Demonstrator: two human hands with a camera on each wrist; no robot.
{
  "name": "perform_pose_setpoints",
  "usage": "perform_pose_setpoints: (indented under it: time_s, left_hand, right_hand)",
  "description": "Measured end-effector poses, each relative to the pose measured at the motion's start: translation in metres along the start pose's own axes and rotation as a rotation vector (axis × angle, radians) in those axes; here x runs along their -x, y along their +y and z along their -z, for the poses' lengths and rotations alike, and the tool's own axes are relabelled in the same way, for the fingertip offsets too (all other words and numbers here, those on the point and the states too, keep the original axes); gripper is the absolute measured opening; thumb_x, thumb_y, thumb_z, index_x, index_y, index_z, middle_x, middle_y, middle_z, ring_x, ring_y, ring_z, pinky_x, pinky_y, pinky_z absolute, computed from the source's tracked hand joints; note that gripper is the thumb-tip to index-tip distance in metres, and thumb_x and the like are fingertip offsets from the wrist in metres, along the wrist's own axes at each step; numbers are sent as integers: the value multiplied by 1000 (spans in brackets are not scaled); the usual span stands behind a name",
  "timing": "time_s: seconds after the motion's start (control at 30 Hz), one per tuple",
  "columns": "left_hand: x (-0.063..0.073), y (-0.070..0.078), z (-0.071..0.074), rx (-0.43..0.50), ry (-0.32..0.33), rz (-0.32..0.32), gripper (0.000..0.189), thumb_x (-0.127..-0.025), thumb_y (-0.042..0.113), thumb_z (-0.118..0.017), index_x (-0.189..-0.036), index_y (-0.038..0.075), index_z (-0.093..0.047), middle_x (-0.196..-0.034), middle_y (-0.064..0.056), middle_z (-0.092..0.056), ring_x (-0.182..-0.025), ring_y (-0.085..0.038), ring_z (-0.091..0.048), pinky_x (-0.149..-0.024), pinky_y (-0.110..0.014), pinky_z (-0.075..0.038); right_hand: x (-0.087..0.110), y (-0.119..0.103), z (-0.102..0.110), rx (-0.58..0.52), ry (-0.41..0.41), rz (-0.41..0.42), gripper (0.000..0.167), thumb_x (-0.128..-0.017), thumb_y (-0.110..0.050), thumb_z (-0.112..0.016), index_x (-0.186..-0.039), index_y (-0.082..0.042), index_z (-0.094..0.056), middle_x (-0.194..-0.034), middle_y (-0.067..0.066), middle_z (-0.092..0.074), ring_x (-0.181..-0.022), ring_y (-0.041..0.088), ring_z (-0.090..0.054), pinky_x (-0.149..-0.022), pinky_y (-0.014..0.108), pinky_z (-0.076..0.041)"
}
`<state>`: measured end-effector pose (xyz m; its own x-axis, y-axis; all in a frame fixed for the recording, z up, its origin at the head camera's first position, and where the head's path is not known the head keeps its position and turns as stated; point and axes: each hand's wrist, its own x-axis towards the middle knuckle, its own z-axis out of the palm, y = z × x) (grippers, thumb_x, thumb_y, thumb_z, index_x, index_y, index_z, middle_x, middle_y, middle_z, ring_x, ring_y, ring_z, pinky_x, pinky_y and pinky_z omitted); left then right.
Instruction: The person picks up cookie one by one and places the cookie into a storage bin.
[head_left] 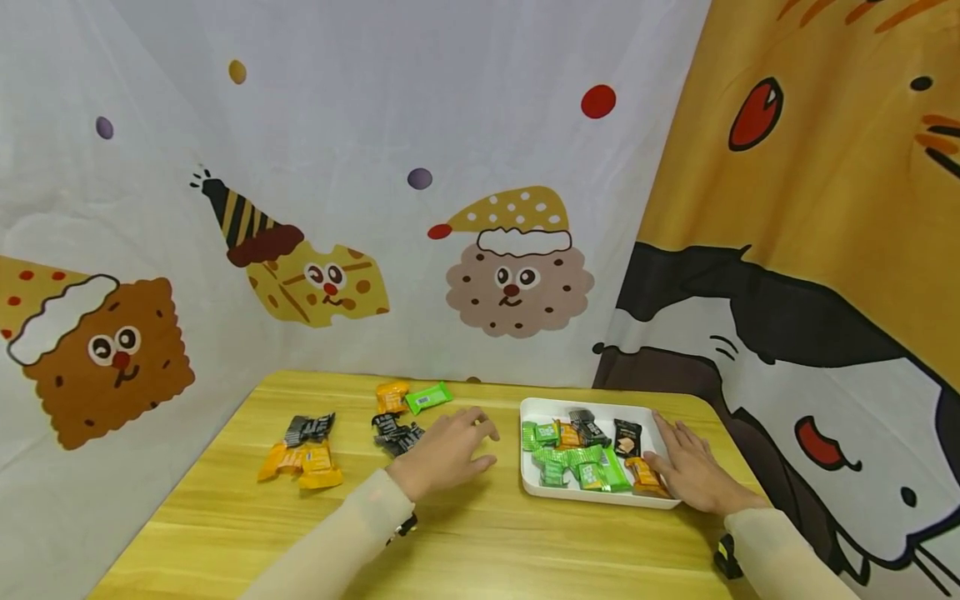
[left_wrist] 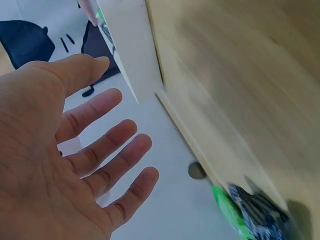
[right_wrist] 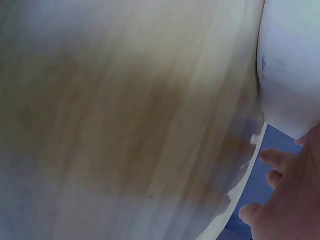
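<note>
My left hand [head_left: 448, 446] hovers over the table with nothing in it; in the left wrist view its fingers [left_wrist: 107, 155] are spread and relaxed. Nearest to it are black wrapped candies [head_left: 396, 433], partly behind the hand. A white tray [head_left: 600, 495] holds several wrapped candies: green ones [head_left: 553, 467], orange ones [head_left: 643, 475] and black ones [head_left: 627, 437]. At the tray's right end, my right hand [head_left: 697, 471] holds the rim, thumb over the inner side and fingers along the outside. In the right wrist view the hand [right_wrist: 292, 195] shows only partly beside the tray [right_wrist: 290, 75].
On the left of the wooden table [head_left: 480, 542] lies a group with a black candy [head_left: 309, 428] and orange candies [head_left: 318, 467]. Near the back edge are an orange candy [head_left: 392, 397] and a green candy [head_left: 429, 397]. A printed cloth [head_left: 337, 125] hangs behind the table.
</note>
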<state>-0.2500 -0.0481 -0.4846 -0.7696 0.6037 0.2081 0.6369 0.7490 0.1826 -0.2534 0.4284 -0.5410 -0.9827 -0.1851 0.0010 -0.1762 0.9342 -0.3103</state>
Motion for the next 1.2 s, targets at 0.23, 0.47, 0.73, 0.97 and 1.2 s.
perform_pose_setpoints:
  time_s: [0.23,0.47,0.73,0.97,1.2]
  left_hand:
    - [19,-27,0,12,48,32,30,-109,34,-86,-134,18,-82,-137,-6,-74,-104,-18,-72,-88,-40,-66]
    - [35,-54,4,3,55,81,31,-108,33,-87,-134,16,-81,-138,-8,-74,-85,-10,-68,-75,-32,-61]
    - [46,-76,8,6,12,150,42,-107,33,-89,-143,15,-77,-145,-13,-72,-127,-36,-73,-102,-66,-65]
    - [55,-92,10,-5,-106,165,66,-103,38,-93,-160,16,-67,-163,-18,-62,-153,-46,-59,-122,-78,-51]
    - [61,-103,13,-18,-174,151,70,-100,40,-95,-161,19,-67,-167,-19,-60,-154,-48,-58,-126,-79,-47]
  right_hand:
    - [0,0,-1,-9,-8,-3,93,-122,-59,-51,-186,-1,-14,-184,44,-26,-169,72,-19,-129,97,-15]
    - [2,1,2,-14,8,15,93,-122,-55,-54,-185,1,-17,-183,44,-28,-168,73,-21,-129,96,-17]
    - [3,2,2,-5,13,15,93,-121,-54,-56,-185,0,-16,-183,44,-29,-168,73,-22,-128,96,-19]
    - [3,3,0,12,11,4,94,-121,-56,-56,-185,0,-16,-184,43,-29,-168,73,-23,-128,96,-19]
    - [0,-1,-1,9,-1,2,95,-121,-57,-55,-185,0,-16,-184,43,-29,-169,72,-22,-128,97,-17]
